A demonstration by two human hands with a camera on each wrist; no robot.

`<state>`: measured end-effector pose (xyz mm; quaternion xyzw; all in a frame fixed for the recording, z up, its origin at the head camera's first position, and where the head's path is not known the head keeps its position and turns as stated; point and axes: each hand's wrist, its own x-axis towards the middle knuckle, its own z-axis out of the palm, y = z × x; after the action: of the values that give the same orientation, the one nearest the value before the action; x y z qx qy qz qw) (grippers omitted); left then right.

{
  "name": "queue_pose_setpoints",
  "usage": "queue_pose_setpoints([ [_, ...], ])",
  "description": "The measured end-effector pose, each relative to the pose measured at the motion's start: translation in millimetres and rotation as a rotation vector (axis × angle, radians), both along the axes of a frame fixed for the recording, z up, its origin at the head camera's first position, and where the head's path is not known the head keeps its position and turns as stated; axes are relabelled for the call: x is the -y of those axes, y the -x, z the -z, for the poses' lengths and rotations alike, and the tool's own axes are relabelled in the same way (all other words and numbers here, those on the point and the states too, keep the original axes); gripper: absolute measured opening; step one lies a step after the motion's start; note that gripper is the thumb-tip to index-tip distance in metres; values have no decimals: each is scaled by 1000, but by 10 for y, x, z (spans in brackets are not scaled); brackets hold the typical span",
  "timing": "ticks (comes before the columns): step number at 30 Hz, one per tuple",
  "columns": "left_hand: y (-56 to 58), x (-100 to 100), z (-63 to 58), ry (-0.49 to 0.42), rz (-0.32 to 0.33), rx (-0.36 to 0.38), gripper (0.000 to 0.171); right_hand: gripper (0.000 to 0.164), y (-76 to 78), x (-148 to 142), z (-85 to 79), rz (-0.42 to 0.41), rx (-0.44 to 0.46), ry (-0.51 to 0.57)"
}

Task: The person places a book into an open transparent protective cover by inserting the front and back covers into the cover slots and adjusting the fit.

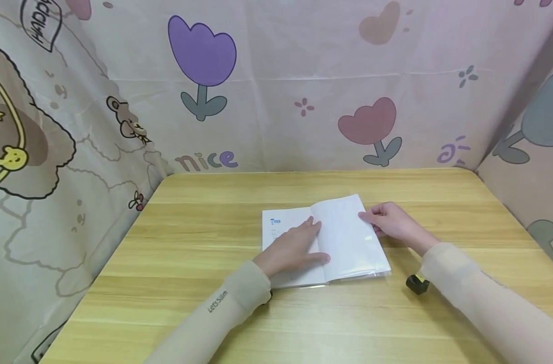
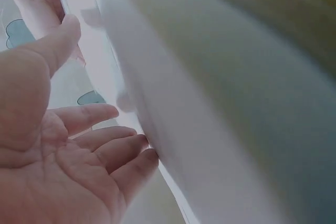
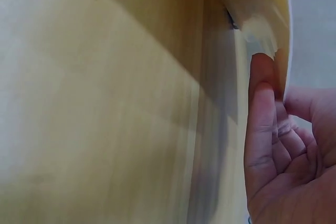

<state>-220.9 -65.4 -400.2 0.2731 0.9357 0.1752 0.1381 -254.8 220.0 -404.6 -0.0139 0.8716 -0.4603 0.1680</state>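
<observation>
An open booklet (image 1: 349,240) with white pages and a clear plastic cover lies on the wooden table. Its left page has small blue and grey print near the top; the right page looks blank. My left hand (image 1: 294,247) rests across the left page and the fold, fingers extended. In the left wrist view the left hand (image 2: 79,150) has its fingertips against the paper. At the booklet's right edge my right hand (image 1: 395,222) pinches the page side between thumb and fingers. The right wrist view shows the right hand (image 3: 283,150) with fingers beneath the lifted cover.
A small black object with a yellow part (image 1: 417,284) sits under my right forearm, probably part of the wrist gear. The wooden table (image 1: 190,227) meets a printed cloth (image 1: 276,121) at the back and sides.
</observation>
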Motion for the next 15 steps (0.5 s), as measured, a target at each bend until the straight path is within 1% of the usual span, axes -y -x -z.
queue_pose_setpoints([
  [3, 3, 46, -14, 8, -16, -15, 86, 40, -29, -41, -6, 0, -6, 3],
  [6, 2, 104, -27, 15, -78, -17, 80, 41, -52, -95, -12, 11, 0, 3],
  [10, -3, 187, -48, 34, -177, -15, 75, 40, -73, -157, -24, 21, 7, 2],
  [13, -9, 246, -73, 57, -215, -21, 74, 41, -82, -190, -38, 24, 0, 8],
  [15, -12, 281, -88, 71, -227, -19, 75, 42, -84, -213, -47, 29, -8, 11],
])
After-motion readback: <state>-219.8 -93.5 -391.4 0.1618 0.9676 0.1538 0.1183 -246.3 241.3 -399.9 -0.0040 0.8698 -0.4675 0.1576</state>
